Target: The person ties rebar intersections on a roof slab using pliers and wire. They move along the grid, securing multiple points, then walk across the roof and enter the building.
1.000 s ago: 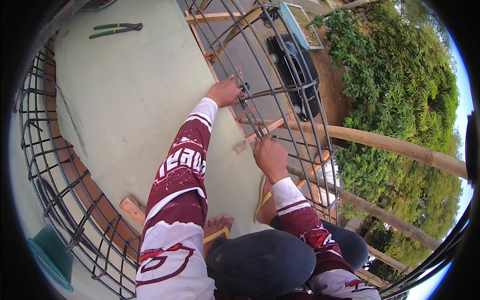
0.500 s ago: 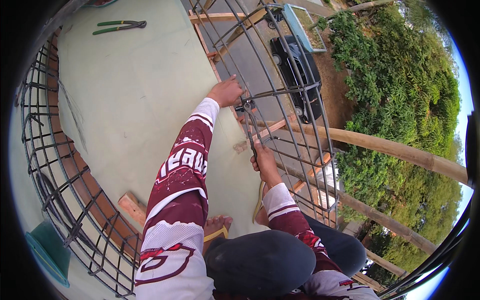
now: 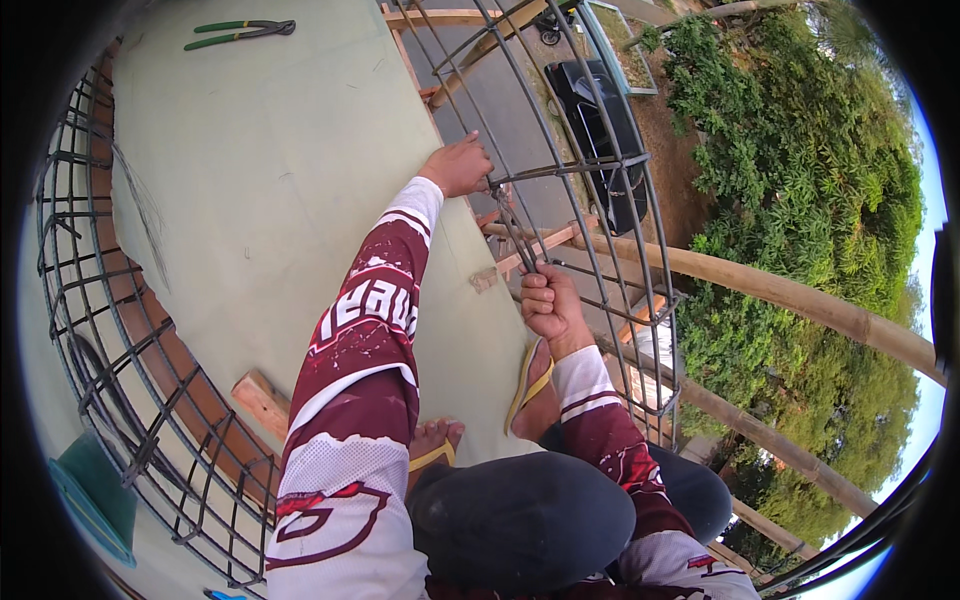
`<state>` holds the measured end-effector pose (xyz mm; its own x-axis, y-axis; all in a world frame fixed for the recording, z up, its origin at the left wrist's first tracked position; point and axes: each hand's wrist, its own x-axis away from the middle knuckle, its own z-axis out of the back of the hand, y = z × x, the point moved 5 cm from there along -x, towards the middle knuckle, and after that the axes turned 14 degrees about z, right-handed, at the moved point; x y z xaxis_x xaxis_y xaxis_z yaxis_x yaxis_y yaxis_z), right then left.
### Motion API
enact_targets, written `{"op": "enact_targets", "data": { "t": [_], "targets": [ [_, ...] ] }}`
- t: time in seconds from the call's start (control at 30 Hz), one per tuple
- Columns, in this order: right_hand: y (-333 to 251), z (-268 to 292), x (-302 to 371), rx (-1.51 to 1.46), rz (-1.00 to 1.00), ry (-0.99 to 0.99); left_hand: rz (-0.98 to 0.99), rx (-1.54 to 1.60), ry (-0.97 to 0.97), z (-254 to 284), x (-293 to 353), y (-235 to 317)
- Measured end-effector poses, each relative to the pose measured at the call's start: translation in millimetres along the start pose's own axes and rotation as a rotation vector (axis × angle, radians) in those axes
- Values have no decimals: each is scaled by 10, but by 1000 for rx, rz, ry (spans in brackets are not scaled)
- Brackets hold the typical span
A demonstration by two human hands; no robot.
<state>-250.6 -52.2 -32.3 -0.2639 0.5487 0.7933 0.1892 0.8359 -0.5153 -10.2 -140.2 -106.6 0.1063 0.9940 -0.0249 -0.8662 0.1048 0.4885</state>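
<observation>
Right hand (image 3: 552, 305): I see fingers wrapped around the handles of dark metal pliers (image 3: 518, 235), just right of frame centre.
Left hand (image 3: 460, 165): upper centre, beside the bars; I can't tell whether its fingers pinch anything.
Slip risk: a loosened grip could, I'd judge, drop the pliers through the black steel-bar cage (image 3: 565, 168).
Obstruction: cage bars crowd my reach; a round tan bamboo pole (image 3: 780, 294) crosses centre-right.
Upper left: green-handled metal pincers (image 3: 275, 28).

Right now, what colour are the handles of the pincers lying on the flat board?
The handles are green; the head view shows them best.
</observation>
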Motion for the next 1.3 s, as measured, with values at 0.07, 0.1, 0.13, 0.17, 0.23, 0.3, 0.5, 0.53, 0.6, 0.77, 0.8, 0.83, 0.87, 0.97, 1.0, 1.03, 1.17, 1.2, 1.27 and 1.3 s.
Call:
{"op": "enact_targets", "data": {
  "t": [0.07, 0.1, 0.13, 0.17, 0.23, 0.3, 0.5, 0.53, 0.6, 0.77, 0.8, 0.83, 0.87, 0.97, 1.0, 1.03, 1.17, 1.2, 1.27, 1.3],
  "targets": [
    [321, -53, 25, -80, 36, 8, 17, 11, 18, 56, -17, -36],
    [406, -68, 38, -129, 52, 16, 14, 15, 17, 62, -11, -5],
    [346, -90, 65, 239, 111, 68, 15, 17, 16, 68, 6, -12],
    [235, -170, 157, 610, 169, 121, 29, 21, 14, 48, 27, -31],
    [-27, -332, 307, 1446, 684, 234, 45, 30, 14, 42, 41, -43],
    [-188, -326, 421, 1644, 833, 306, 43, 23, 9, 54, 48, -28],
    [-126, -352, 348, 1776, 588, 265, 96, 21, 12, 64, 35, -11],
    [-80, -238, 240, 1362, 408, 239, 108, 16, 30, 69, 6, -22],
    [148, -84, 164, 643, 150, 134, 108, 45, 19, 50, 35, -66],
    [450, -125, 291, 13, 55, 28, 81, 56, 13, 58, 70, 2],
    [420, -154, 349, 161, 126, 97, 92, 60, 10, 39, 96, 6],
    [384, -154, 362, 202, 164, 62, 101, 58, 24, 76, 55, -20],
    [350, -114, 390, 332, 202, 94, 97, 54, 23, 95, 32, -23],
    [254, -46, 541, 640, 321, 154, 94, 30, 22, 73, 17, 10],
    [250, -48, 618, 748, 370, 156, 96, 14, 26, 60, 14, 23],
    [272, -81, 683, 853, 422, 151, 99, -8, 32, 55, 22, 5],
    [519, -46, 867, 1136, 603, 166, 217, 50, 539, 207, 407, 22],
    [457, 58, 974, 1192, 666, 236, 280, 319, 473, 417, 418, 334],
    [570, -199, 1041, 1277, 680, 191, 460, 634, 338, 693, 927, 477],
    [611, -399, 1112, 1324, 693, 157, 533, 735, 289, 791, 1205, 547]
  ]
}}
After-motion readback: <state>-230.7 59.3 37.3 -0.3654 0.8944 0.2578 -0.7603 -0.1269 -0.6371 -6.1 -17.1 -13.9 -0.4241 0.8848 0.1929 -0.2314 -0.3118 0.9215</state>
